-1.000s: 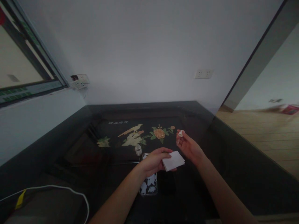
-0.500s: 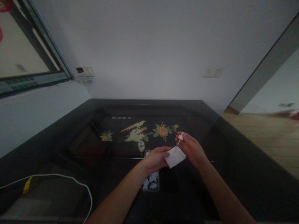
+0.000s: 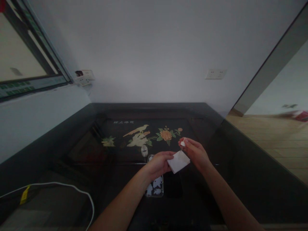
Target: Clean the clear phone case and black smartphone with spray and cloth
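Note:
My left hand [image 3: 158, 164] is closed on a small white folded cloth [image 3: 178, 162], held above a dark table [image 3: 228, 166]. My right hand [image 3: 194, 153] pinches a small dropper [image 3: 182, 145] with a white bulb, its thin tip pointing down onto the cloth. Below my left hand lies a phone case [image 3: 154, 189] with a white leaf pattern. A small clear bottle [image 3: 144, 150] stands just beyond my left hand.
The tabletop has a painted panel with a bird and flowers [image 3: 144, 136]. A white cable [image 3: 60, 187] with a yellow tag lies at the near left. Wall sockets [image 3: 215, 74] sit on the back wall. A wooden floor [image 3: 271, 141] opens to the right.
My right hand has moved left and down, bringing the dropper from beside the cloth to its top edge. The left hand has held the cloth nearly still.

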A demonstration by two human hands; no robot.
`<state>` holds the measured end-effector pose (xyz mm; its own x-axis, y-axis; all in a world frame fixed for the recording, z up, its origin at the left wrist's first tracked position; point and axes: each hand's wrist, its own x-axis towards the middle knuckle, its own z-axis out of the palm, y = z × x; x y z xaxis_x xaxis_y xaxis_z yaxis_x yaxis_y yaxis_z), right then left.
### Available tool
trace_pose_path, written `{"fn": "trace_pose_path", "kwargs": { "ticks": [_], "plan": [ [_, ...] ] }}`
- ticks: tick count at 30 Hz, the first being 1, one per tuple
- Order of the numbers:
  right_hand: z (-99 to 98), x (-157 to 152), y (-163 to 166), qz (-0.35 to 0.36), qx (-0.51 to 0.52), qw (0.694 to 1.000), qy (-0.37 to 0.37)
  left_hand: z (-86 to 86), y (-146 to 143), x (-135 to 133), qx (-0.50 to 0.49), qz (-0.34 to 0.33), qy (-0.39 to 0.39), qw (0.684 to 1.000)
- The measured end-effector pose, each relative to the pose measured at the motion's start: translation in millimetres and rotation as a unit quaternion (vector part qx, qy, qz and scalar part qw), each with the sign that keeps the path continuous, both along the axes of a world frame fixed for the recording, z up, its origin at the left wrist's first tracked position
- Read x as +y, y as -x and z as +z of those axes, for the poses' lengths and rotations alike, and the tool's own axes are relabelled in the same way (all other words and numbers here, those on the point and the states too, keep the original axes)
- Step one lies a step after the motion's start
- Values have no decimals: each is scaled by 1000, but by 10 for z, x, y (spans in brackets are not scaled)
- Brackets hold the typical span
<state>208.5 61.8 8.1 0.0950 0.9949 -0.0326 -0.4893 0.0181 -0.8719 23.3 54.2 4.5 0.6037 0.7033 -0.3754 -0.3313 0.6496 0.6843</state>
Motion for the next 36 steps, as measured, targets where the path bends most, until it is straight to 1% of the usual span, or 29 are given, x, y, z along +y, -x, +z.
{"fn": "trace_pose_path", "kwargs": {
  "ticks": [11,17,22,26,31,34,36],
  "plan": [
    [-21,-8,-10,8,-18,1000,1,-4,6,-1,-4,2,5,1000],
    [-36,27,-33,9,51,998,20,7,-1,0,1,-2,-12,1000],
    [-70,84,-88,11,106,994,37,-10,-3,-4,21,12,-23,999],
    [-79,146,-158,8,161,986,45,-33,-25,-34,78,6,-76,994],
    [-73,195,-243,14,202,978,52,-41,-95,-50,166,-30,-148,975],
    [-68,209,-290,9,211,976,46,-1,-146,-32,195,-40,-186,962],
    [-53,212,-321,3,219,975,46,53,-186,-14,219,-43,-235,946]
  ]
}}
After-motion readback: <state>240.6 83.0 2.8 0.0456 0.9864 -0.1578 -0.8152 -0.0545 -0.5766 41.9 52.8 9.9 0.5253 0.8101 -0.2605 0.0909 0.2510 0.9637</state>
